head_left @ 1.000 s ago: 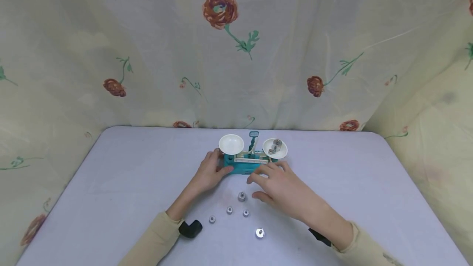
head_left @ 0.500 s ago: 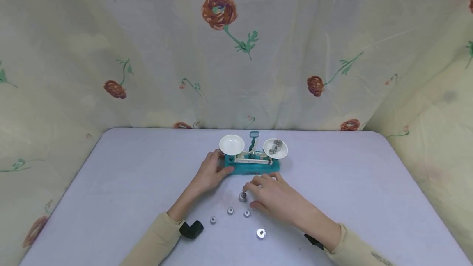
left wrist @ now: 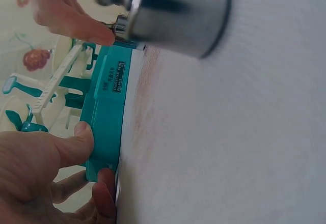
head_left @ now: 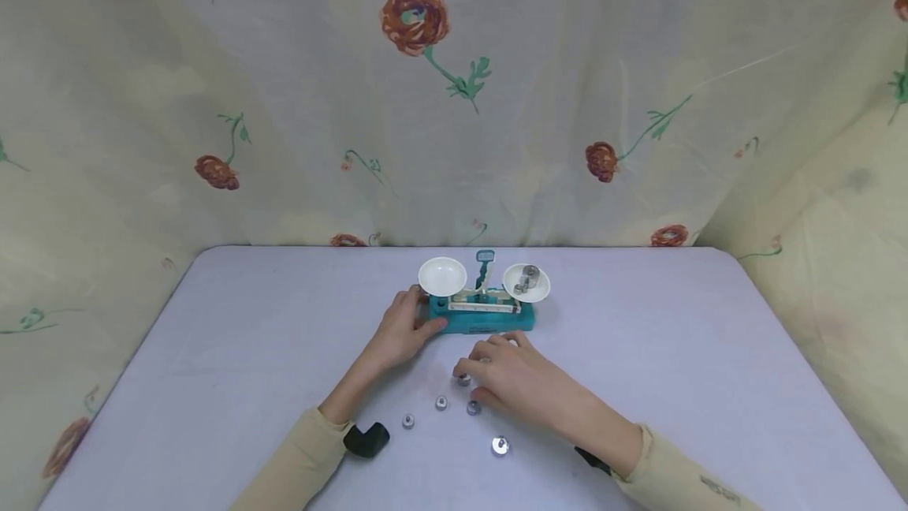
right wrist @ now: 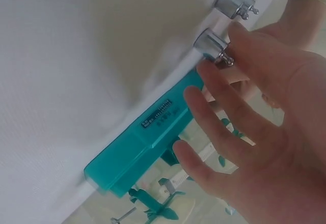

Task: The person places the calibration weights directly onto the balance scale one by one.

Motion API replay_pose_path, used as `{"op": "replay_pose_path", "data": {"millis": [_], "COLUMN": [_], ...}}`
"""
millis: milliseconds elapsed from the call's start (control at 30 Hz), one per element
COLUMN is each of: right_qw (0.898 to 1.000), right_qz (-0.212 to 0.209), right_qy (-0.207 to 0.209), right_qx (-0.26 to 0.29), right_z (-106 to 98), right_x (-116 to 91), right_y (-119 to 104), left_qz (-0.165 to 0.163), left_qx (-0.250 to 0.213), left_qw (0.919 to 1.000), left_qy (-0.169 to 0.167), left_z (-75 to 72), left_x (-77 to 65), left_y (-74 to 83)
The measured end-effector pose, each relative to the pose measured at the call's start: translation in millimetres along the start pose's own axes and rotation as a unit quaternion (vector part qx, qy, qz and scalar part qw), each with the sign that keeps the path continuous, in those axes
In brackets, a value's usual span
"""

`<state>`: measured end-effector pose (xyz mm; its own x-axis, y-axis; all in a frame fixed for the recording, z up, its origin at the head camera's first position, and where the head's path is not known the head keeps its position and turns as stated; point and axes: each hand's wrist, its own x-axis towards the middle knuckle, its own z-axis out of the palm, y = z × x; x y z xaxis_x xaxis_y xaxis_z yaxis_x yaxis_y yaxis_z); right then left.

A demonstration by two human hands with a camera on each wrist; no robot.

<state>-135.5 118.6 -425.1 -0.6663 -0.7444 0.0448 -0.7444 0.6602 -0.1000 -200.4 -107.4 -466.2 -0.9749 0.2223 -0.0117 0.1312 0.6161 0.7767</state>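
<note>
A teal balance scale (head_left: 500,322) with two white pans stands near the table's back edge. My left hand (head_left: 400,332) grips the left end of its base, thumb on the front face in the left wrist view. In front of the scale, my right hand (head_left: 521,381) reaches over a silver knobbed weight (right wrist: 208,43). Thumb and index finger lie on either side of that weight; whether both touch it I cannot tell. The other right fingers are spread, loosely bent. Several metal weights (head_left: 531,272) sit in the right pan (head_left: 543,287); the left pan (head_left: 442,277) is bare white.
More loose weights stand on the pale tablecloth: two small ones (head_left: 441,403) towards the left, one (head_left: 473,408) below my right thumb, and a wider one (head_left: 500,445) nearer the front. A flowered curtain (head_left: 319,101) hangs behind the table.
My right hand has come down and left from beside the right pan to the weight in front of the scale. The left hand stays on the base.
</note>
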Motion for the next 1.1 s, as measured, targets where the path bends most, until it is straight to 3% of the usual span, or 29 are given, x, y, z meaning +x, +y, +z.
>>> {"op": "replay_pose_path", "data": {"millis": [1100], "right_qw": [0.999], "right_qz": [0.0], "right_qy": [0.011], "right_qx": [-0.044], "right_z": [12.2], "right_x": [11.6], "right_y": [-3.1], "left_qz": [-0.009], "left_qx": [0.005], "left_qw": [0.9999], "left_qy": [-0.002], "left_z": [-1.2], "left_x": [-0.1], "left_y": [-0.2]}}
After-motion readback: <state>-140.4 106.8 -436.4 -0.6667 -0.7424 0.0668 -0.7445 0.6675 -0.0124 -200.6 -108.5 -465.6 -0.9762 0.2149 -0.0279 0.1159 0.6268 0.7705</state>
